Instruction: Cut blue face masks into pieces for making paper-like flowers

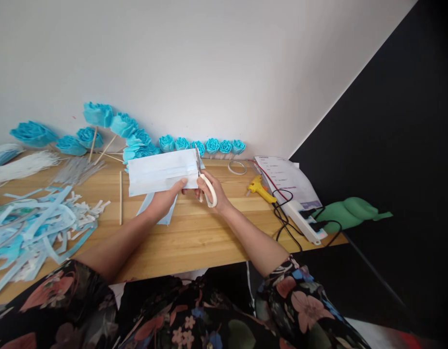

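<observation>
The scraps (45, 220) and white strands (23, 167) are cut off by the left edge. The left hand (167, 196) is partly hidden by the sheet (158, 170), the scissors (212, 195) by the right hand (217, 190). Print on the papers (287, 179) cannot be read. Something red (409, 339) is blurred.

L hand (167, 196) fwd, thumb (180, 182) extended — R hand (215, 190) fwd, fingers (210, 178) bent — forearms (122, 242) converging

Head cam, fwd/down (toward hands (191, 191))
</observation>
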`<action>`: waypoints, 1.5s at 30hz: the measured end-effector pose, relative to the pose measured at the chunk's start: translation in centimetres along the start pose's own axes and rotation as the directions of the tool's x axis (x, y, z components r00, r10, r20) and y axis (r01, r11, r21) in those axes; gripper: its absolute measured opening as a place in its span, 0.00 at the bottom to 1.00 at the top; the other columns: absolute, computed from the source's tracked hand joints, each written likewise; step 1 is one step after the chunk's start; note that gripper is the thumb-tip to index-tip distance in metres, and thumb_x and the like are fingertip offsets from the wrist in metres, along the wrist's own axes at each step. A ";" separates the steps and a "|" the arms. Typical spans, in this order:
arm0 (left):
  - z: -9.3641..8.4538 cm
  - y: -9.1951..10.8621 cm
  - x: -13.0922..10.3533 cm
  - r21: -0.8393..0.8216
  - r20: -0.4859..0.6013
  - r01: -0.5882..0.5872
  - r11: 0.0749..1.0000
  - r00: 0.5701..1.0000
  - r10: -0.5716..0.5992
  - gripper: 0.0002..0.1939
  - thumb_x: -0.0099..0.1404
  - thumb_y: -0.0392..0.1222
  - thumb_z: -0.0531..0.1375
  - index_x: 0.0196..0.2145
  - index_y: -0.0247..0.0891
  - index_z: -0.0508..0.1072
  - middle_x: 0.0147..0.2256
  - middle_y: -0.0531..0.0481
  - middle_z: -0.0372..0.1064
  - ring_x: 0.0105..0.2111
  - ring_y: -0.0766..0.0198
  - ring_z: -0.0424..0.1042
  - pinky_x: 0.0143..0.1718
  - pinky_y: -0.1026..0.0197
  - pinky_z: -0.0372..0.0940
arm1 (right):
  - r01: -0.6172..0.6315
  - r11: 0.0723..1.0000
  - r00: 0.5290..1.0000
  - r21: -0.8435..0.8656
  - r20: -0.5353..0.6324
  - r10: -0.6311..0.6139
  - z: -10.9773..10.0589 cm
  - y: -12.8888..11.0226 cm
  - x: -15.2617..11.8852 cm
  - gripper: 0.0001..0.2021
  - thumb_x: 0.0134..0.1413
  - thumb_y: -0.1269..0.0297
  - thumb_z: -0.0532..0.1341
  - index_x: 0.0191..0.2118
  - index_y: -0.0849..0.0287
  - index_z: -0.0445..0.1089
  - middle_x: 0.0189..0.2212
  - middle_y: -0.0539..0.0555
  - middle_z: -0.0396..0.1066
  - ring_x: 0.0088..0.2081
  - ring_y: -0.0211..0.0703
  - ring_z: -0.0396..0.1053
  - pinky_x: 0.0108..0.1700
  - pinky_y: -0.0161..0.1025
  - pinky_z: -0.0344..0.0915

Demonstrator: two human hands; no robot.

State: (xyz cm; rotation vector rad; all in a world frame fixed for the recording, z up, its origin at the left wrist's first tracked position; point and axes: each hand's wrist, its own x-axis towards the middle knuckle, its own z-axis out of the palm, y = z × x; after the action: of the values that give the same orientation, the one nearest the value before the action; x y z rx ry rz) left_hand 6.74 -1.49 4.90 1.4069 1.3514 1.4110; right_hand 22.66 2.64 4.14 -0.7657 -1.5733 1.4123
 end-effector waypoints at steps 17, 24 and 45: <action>0.1 0.0 0.0 -0.020 -0.002 -0.002 1.000 1.000 0.002 0.19 0.62 0.55 0.59 0.20 0.41 0.67 0.25 0.49 0.68 0.32 0.57 0.68 0.45 0.55 0.65 | -0.027 0.998 0.999 0.063 -0.022 0.029 0.2 0.0 0.0 0.28 0.49 0.39 0.65 0.44 0.59 0.70 0.20 0.44 0.63 0.19 0.32 0.61 0.19 0.30 0.60; 0.1 -0.4 0.1 -0.036 -0.005 -0.018 0.999 1.000 0.018 0.21 0.62 0.57 0.60 0.20 0.40 0.68 0.25 0.49 0.69 0.32 0.56 0.69 0.46 0.53 0.65 | -0.042 0.996 0.998 0.081 -0.033 0.045 0.3 0.0 0.0 0.26 0.47 0.38 0.66 0.38 0.58 0.68 0.21 0.44 0.63 0.18 0.30 0.60 0.17 0.29 0.59; 0.4 -2.0 1.4 -0.626 -0.012 0.028 0.779 0.999 -0.045 0.23 0.61 0.58 0.64 0.43 0.35 0.76 0.47 0.43 0.76 0.53 0.49 0.70 0.54 0.52 0.64 | -0.016 0.998 0.998 0.063 -0.052 0.019 0.7 0.6 0.1 0.21 0.49 0.45 0.67 0.37 0.59 0.70 0.22 0.45 0.65 0.17 0.29 0.60 0.17 0.29 0.56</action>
State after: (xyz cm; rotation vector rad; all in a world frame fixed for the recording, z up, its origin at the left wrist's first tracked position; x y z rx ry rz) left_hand 6.52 0.34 3.20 0.9057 0.7850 1.6517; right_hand 21.94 2.48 3.62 -0.7753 -1.4788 1.4360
